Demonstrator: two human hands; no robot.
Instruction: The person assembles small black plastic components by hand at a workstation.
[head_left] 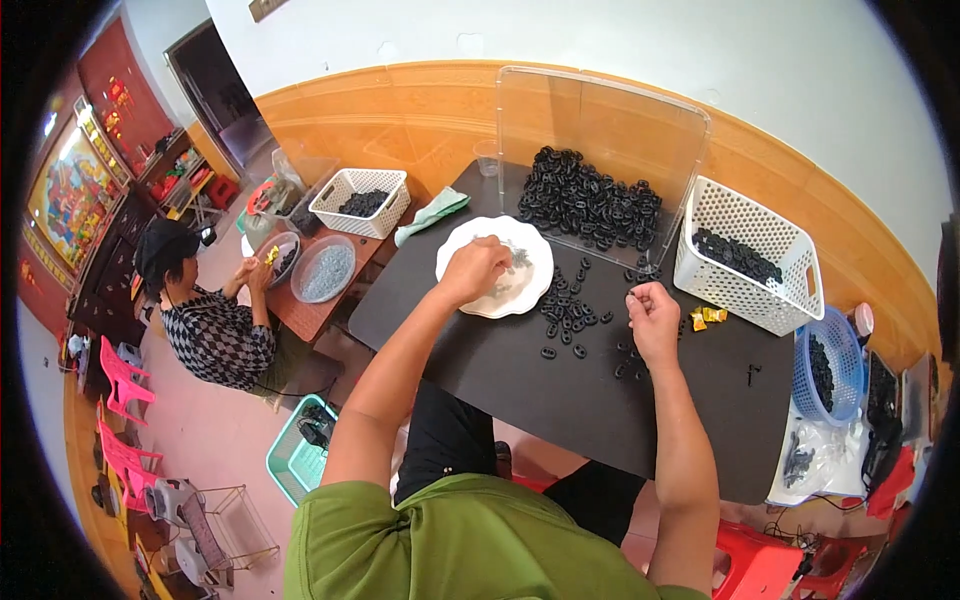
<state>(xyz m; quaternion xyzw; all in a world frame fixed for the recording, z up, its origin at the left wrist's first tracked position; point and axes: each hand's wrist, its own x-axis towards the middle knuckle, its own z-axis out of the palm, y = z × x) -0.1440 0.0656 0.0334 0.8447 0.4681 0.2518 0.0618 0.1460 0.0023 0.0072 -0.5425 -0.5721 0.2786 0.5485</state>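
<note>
My left hand (474, 272) is over a white scalloped plate (451, 290). Its fingers are bent together near small greyish pieces (519, 257) on the plate, and their tips are hidden. My right hand (655, 325) is closed in a pinch above the dark table (600, 412); whatever its fingertips hold is too small to make out. Between the hands lie loose black oval parts (567, 310) with two holes. A large heap of the same black parts (585, 200) fills a clear tray (603, 85) behind them.
White perforated baskets (752, 292) of black parts stand at the right and far left. A blue basket (832, 362) sits beyond the table's right edge. Yellow clips (708, 317) lie by my right hand. Another person (205, 310) handles yellow pieces at the left table; a teal basket (298, 458) is on the floor.
</note>
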